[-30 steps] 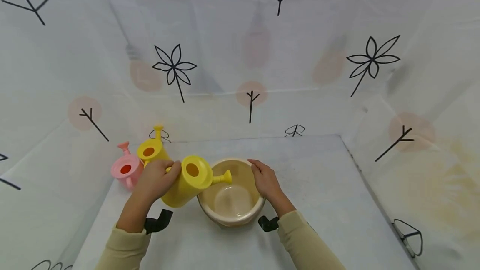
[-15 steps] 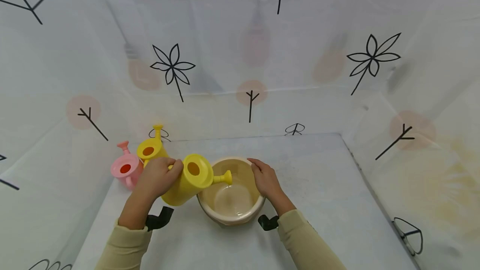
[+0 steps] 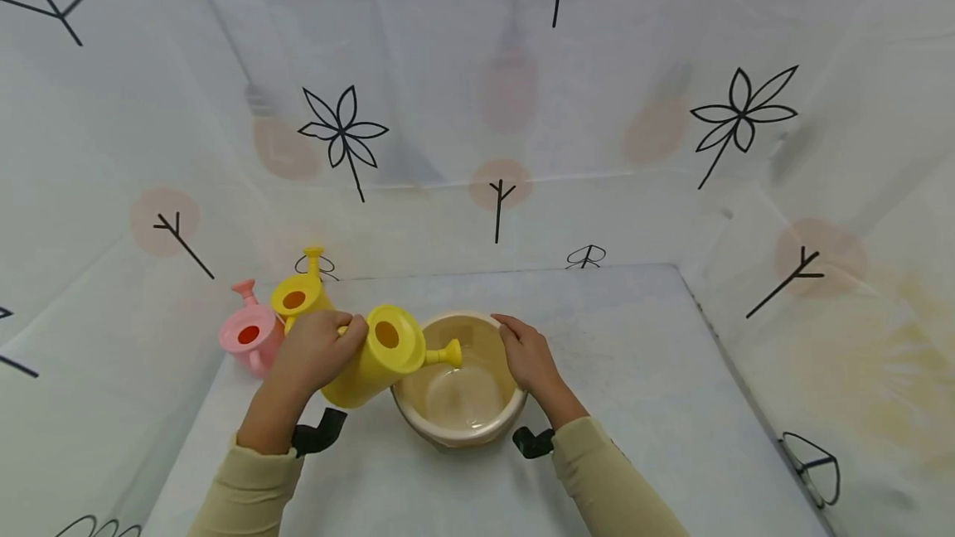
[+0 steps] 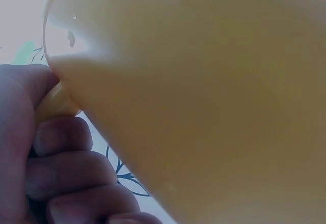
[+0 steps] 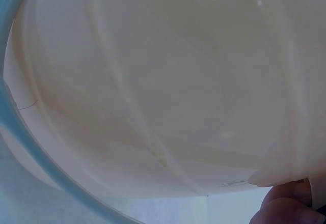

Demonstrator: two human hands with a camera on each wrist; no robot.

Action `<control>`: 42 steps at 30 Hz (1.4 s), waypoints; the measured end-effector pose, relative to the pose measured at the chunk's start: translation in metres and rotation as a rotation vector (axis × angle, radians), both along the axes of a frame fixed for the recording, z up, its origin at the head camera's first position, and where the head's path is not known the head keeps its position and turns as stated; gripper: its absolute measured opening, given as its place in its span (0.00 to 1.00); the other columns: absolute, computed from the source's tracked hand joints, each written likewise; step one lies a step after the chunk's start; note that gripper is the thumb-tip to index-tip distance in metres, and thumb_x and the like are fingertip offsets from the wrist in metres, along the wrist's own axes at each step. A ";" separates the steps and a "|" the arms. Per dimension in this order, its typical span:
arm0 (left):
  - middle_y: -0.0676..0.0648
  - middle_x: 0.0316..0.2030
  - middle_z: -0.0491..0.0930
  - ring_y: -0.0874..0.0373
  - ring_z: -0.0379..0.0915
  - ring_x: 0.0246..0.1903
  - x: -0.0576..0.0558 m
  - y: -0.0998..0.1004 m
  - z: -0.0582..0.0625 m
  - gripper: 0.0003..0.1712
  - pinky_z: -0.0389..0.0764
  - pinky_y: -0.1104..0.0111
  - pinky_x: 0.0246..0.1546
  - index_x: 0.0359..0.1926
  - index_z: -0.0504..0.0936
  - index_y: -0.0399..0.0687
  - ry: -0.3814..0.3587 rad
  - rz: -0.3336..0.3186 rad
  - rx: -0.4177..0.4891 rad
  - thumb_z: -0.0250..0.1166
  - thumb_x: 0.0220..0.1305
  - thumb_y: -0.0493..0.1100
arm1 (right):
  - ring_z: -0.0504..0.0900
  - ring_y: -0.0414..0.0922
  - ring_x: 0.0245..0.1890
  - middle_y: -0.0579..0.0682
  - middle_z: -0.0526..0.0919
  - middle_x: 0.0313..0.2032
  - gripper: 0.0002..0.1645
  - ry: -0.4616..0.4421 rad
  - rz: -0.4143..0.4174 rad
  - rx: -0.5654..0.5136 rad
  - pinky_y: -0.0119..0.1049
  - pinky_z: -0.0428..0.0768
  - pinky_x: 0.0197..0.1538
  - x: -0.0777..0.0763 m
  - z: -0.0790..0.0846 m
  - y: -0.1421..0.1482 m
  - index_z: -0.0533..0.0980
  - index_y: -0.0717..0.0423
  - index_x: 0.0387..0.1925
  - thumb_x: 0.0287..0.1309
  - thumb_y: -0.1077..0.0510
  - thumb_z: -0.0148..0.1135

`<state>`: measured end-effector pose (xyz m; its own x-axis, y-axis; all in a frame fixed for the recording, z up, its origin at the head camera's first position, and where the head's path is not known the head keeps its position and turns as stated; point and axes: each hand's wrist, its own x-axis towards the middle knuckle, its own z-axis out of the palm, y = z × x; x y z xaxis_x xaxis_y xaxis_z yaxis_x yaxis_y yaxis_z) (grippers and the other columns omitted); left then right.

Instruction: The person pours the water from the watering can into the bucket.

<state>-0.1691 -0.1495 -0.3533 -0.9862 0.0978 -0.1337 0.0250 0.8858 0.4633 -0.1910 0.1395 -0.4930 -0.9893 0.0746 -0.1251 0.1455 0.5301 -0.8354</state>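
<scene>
My left hand [image 3: 317,350] grips a yellow watering can [image 3: 366,367] by its handle. The can leans right, its spout reaching over the inside of a beige bowl [image 3: 429,429]. Up close in the left wrist view, several fingers curl round the handle beside the can's smooth body [image 4: 193,91]. At the bowl's right side, my right hand [image 3: 531,359] holds the rim. The right wrist view is mostly filled by the bowl's wall [image 5: 168,81], with fingertips [image 5: 288,211] at its lower right edge. A light gleam shows on the bowl's floor.
A second yellow watering can [image 3: 298,297] and a pink watering can [image 3: 242,334] stand side by side at the back left, beyond my left hand. Everything rests on a white table [image 3: 627,371], with patterned cloth [image 3: 448,106] rising behind and along the sides.
My left hand and the watering can in it have shifted very slightly right, the spout staying over the bowl. The right hand keeps its place on the rim.
</scene>
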 end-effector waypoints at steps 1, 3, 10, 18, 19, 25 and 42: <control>0.49 0.19 0.74 0.54 0.69 0.27 0.000 0.000 0.000 0.24 0.70 0.68 0.29 0.19 0.74 0.46 0.001 0.001 -0.001 0.47 0.67 0.53 | 0.71 0.49 0.65 0.45 0.75 0.63 0.23 -0.001 -0.003 0.001 0.52 0.67 0.67 0.000 0.000 0.000 0.71 0.38 0.64 0.74 0.46 0.41; 0.49 0.19 0.74 0.55 0.69 0.27 0.000 0.001 0.000 0.24 0.71 0.68 0.29 0.19 0.75 0.46 0.002 -0.001 -0.001 0.47 0.67 0.54 | 0.72 0.49 0.65 0.45 0.75 0.63 0.22 -0.003 -0.004 0.003 0.51 0.67 0.67 -0.001 0.000 -0.001 0.71 0.38 0.63 0.74 0.46 0.41; 0.49 0.18 0.74 0.55 0.69 0.27 0.000 0.001 -0.001 0.24 0.71 0.68 0.29 0.19 0.75 0.46 0.003 -0.004 0.001 0.47 0.67 0.54 | 0.72 0.49 0.65 0.45 0.75 0.63 0.22 -0.022 -0.013 -0.003 0.52 0.68 0.66 0.000 0.001 -0.002 0.72 0.38 0.63 0.73 0.46 0.41; 0.49 0.17 0.73 0.54 0.68 0.26 -0.001 0.001 -0.003 0.24 0.70 0.68 0.28 0.18 0.74 0.46 0.023 -0.012 -0.011 0.47 0.67 0.53 | 0.72 0.49 0.65 0.46 0.75 0.63 0.22 -0.020 -0.009 -0.008 0.52 0.68 0.66 0.001 0.001 -0.002 0.71 0.38 0.63 0.74 0.46 0.41; 0.49 0.17 0.73 0.54 0.68 0.26 -0.001 0.001 -0.003 0.24 0.69 0.68 0.28 0.18 0.73 0.46 0.024 -0.013 -0.013 0.47 0.67 0.53 | 0.72 0.49 0.65 0.46 0.75 0.63 0.22 -0.021 -0.010 -0.009 0.52 0.68 0.66 0.001 0.001 -0.002 0.71 0.38 0.64 0.74 0.46 0.41; 0.49 0.18 0.73 0.54 0.69 0.26 0.000 0.003 -0.001 0.24 0.69 0.67 0.28 0.18 0.74 0.46 0.018 -0.012 -0.012 0.47 0.67 0.53 | 0.72 0.49 0.65 0.45 0.75 0.63 0.23 -0.023 -0.014 -0.014 0.51 0.68 0.66 0.001 0.001 -0.002 0.71 0.38 0.63 0.74 0.46 0.41; 0.49 0.17 0.71 0.55 0.67 0.25 -0.003 0.007 0.003 0.24 0.67 0.67 0.27 0.18 0.73 0.46 0.026 -0.020 -0.031 0.48 0.66 0.53 | 0.72 0.48 0.65 0.44 0.75 0.63 0.22 -0.037 -0.015 -0.030 0.51 0.68 0.66 -0.001 0.001 -0.001 0.72 0.36 0.63 0.74 0.46 0.41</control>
<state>-0.1718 -0.1422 -0.3505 -0.9873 0.1135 -0.1115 0.0543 0.8991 0.4344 -0.1917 0.1383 -0.4919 -0.9827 0.0854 -0.1643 0.1849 0.5025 -0.8446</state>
